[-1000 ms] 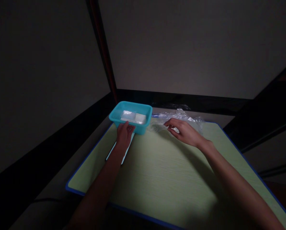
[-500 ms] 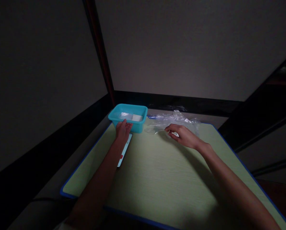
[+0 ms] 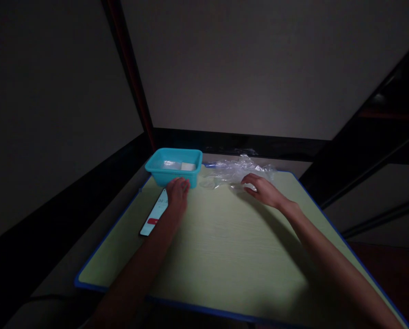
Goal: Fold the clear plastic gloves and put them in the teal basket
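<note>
Left hand (image 3: 177,189) open against the teal basin (image 3: 166,179) at the tabletop's (image 3: 225,246) far left corner; right hand (image 3: 264,191), fingers loose, on the clear plastic bag (image 3: 230,170) beside it. Slippery film, I'd pinch firmly.

The rectangular teal tub (image 3: 174,176), far left, is smooth plastic with a dull sheen. The crumpled clear bag (image 3: 230,170) right of it is thin, glossy film. The pale green surface (image 3: 225,242) shows matt wood grain; the slim phone (image 3: 154,214) looks glossy.
</note>
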Demonstrator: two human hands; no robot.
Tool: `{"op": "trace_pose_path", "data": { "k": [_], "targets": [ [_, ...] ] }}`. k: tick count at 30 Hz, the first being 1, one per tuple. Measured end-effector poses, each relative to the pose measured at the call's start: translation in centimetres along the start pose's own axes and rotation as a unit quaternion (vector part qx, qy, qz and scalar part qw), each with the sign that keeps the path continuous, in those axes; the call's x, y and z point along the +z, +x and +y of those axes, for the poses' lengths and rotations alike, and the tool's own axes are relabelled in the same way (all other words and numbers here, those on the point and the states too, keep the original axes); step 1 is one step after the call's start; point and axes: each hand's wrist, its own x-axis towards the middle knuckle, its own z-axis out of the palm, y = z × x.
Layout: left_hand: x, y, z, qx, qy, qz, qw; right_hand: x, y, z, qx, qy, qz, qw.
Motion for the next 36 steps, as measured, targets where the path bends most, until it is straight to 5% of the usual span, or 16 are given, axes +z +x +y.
{"op": "trace_pose_path", "data": {
  "k": [7,12,24,36],
  "targets": [
    [2.3,-6.5,-2.9,-0.042,0.102,-0.168,0.98,3.3,0.9,0.1,0.092,-0.042,-0.033,0.994],
    [2.7,-7.9,-4.0,-0.052,0.175,-0.238,0.954,4.1,1.3,-1.1,0.114,-0.047,-0.055,0.991],
    [0.9,-7.1,-5.6,-0.075,0.25,-0.275,0.926,3.7,0.9,-1.6,0.149,-0.048,-0.049,0.986],
    [-0.2,-6.2,-6.6,-0.084,0.191,-0.269,0.94,3.0,0.7,-1.7,0.147,-0.021,0.026,0.989]
  ]
}}
